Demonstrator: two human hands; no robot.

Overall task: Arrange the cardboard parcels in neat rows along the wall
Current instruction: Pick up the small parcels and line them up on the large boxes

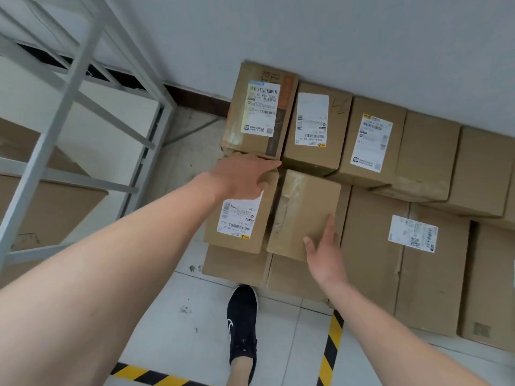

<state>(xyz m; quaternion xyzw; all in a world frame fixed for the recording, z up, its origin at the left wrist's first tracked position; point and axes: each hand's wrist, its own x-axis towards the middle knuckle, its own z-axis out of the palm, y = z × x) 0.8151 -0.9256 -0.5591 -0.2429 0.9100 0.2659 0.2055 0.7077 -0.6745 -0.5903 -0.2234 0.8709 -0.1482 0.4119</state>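
Two parcel rows [370, 140] line the wall [334, 37], right of shelving [69, 107].

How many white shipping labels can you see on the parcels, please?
5: three labels on the wall row, one label beside the left hand, one label on the large right-hand parcel. Others may be hidden.

The rightmost parcels [493, 282] are cut off at the edge.

Flat left hand [242, 176], flat right hand [324, 246]
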